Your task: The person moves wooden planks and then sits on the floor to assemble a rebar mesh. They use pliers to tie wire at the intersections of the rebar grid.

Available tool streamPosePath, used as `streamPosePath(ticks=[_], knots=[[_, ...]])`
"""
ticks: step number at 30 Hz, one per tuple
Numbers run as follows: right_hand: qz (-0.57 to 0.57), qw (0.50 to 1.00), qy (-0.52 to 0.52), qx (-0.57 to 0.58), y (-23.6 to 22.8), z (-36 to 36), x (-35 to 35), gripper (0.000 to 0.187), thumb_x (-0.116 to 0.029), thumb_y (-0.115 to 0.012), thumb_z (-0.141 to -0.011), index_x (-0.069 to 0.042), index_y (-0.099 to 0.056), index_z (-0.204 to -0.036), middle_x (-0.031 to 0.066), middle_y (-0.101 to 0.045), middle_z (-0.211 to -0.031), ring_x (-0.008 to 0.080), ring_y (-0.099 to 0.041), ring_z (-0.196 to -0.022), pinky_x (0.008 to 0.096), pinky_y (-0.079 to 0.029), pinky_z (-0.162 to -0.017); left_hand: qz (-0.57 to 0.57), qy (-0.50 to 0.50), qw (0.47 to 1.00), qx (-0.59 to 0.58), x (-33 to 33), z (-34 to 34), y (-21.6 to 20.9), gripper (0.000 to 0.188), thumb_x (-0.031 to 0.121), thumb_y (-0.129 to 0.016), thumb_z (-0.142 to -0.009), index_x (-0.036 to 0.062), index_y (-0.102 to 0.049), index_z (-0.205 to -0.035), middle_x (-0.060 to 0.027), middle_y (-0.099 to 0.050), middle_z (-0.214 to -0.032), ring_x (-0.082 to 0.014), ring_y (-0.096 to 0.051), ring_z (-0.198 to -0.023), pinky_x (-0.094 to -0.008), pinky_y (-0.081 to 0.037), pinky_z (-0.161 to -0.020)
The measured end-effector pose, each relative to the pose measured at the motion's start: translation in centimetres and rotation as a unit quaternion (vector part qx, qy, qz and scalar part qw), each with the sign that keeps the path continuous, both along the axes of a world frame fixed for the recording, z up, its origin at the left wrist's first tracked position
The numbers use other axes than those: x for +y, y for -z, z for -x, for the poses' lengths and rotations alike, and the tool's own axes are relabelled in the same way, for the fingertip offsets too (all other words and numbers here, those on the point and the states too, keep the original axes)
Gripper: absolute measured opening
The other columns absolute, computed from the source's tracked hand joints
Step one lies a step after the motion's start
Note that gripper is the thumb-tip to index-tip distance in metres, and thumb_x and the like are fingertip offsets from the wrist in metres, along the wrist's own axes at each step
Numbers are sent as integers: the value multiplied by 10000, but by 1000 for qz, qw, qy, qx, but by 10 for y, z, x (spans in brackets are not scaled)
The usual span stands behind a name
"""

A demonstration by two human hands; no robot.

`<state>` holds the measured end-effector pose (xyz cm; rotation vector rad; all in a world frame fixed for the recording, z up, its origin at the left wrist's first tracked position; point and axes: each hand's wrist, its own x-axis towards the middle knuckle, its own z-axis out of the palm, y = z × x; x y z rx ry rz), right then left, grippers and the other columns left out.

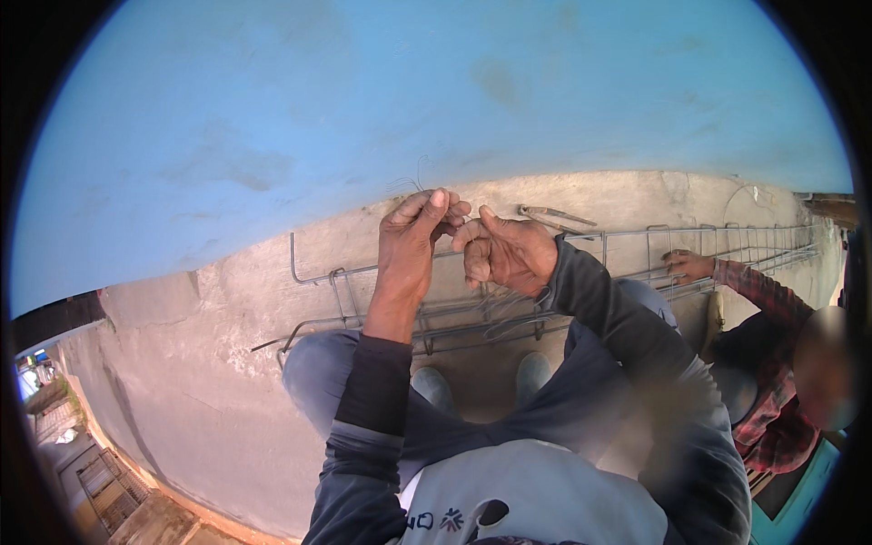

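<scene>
Grey shirt front (536, 490) is filling the lower edge, nearest the camera, with dark sleeves (368, 436) rising on both sides. Left hand (415, 232) is pinching a few thin wires (420, 173) between thumb and fingers, and the loose ends are fanning out toward the blue wall (436, 91). Right hand (507, 250) is hovering just beside it with fingers curled; at this blur, the inspector cannot tell whether it is gripping any wire.

Both hands are hanging above a steel bar cage (627, 233), which is lying lengthwise near the foot of the wall. Between cage and wall a narrow strip is running, where pincers (529, 210) are lying just beyond the right hand. Leftward, past the protruding bar ends, concrete (200, 363) is stretching widely. Shoes (434, 391) are bounding the near side. Rightward, room is tightening: a second person's hand (688, 266) is resting at the cage.
</scene>
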<state>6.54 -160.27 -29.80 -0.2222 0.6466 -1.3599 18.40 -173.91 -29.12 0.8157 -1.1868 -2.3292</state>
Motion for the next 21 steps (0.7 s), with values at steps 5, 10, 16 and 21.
streamPosePath(ticks=[5, 10, 16, 21], knots=[[-14, 998, -61, 22, -14, -2, 0, 566, -478, -279, -1065, -20, -591, -1178, 36, -547, -711, 156, -540, -728, 339, -456, -819, -46, -46, 998, -8, -2, 2, -5, 259, 255, -674, -952, -1, -689, -986, -110, -699, -877, -146, -636, -740, -286, -526, -667], [-51, 995, -87, 9, 2, -4, 4, 555, -468, -317, -1063, -8, -607, -1174, 13, -489, -637, 123, -505, -674, 346, -470, -831, -40, -50, 998, -18, -11, -1, -9, 277, 272, -665, -957, 3, -678, -1023, -90, -682, -836, -144, -617, -710, -261, -497, -637], [-96, 928, -176, 312, 9, -7, -5, 450, -446, -505, -1017, -36, -693, -1027, 4, -474, -603, 108, -489, -619, 344, -512, -757, 45, -43, 997, -52, -9, -1, 3, 281, 274, -680, -947, -4, -702, -982, -91, -688, -825, -120, -597, -705, -251, -465, -642], [-33, 960, 15, 279, 5, -12, -14, 361, -356, -515, -1032, -51, -656, -1162, 20, -563, -642, 106, -542, -656, 324, -522, -759, 104, -32, 992, -66, -6, 8, -4, 284, 272, -686, -945, -8, -699, -997, -95, -698, -842, -120, -603, -725, -253, -462, -675]])
